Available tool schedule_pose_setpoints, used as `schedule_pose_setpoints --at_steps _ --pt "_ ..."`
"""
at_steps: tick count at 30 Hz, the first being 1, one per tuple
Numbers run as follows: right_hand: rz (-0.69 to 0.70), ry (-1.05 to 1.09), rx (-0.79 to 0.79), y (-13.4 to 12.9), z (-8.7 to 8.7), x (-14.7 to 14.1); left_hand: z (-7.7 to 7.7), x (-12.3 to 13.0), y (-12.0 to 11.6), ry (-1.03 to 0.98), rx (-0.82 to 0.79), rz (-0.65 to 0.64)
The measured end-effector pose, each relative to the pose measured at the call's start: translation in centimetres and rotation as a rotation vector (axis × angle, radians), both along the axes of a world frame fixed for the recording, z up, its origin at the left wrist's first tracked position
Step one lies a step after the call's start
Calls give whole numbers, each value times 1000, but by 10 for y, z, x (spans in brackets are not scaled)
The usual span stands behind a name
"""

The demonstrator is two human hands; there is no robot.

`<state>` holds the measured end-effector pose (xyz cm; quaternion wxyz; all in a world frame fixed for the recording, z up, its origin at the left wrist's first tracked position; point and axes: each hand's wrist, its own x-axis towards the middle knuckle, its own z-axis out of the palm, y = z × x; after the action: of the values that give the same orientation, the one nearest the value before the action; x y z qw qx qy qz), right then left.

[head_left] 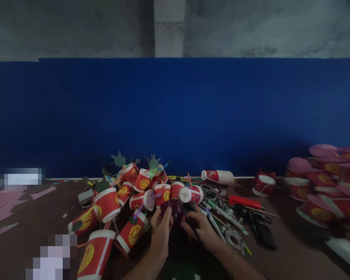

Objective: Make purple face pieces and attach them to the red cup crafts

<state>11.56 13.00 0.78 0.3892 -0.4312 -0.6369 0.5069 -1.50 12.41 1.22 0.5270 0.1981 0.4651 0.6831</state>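
Note:
My left hand [162, 224] pinches a dark purple piece [175, 210] with lighter purple ear-shaped outlines, low in the middle of the head view. On the other side of that piece, my right hand [200, 229] is closed around what looks like dark scissors [195, 232]; dim light blurs their outline. Just beyond both hands lies a red-and-white paper cup [192, 193] on its side, with orange straws poking out. Left of my left hand, a tilted red paper cup [133, 232] carries a purple straw and a dark green disc.
Several red cups with straws pile up on the left, some bearing green animal-head cutouts [120, 160]. Stacked cups [217, 177], a tape roll [235, 239], a red utility knife [246, 201] and a black object [265, 234] lie rightward. Pink-topped cups [321, 179] stand far right. A blue panel [175, 116] rises behind.

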Motion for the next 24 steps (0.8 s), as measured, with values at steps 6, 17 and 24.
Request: schedule_pose_setpoints --at_steps 6,17,24 --pt "-7 1 19 1 -2 0 1 1 -1 -18 -14 7" --pt "-41 19 -29 0 -2 -2 2 1 -2 -58 -80 38" --pt "-202 126 107 0 9 3 -4 -3 -5 267 196 -223"
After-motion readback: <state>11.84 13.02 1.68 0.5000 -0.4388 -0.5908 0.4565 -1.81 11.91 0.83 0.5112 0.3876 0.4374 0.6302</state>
